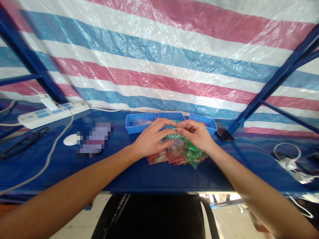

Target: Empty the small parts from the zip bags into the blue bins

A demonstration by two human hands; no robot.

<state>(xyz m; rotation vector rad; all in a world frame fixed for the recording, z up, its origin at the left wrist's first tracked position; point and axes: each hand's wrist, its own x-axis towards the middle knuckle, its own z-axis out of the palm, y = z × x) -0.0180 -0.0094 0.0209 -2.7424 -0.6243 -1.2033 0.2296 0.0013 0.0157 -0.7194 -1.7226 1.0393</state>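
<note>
Green packet (195, 160), corner toward near table edge (171, 190); left hand (152, 138) loosely spread, right hand (196, 133) pinched, contents unclear.

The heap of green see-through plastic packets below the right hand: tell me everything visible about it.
The heap of green see-through plastic packets looks shiny and crumpled, with paler patches; any contents are too small to identify. It lies on the glossy blue tabletop, beside the red-and-clear plastic packets, with one pointed corner towards the table's near edge. The bare right hand partly hides its far side; whether they touch cannot be told.
</note>
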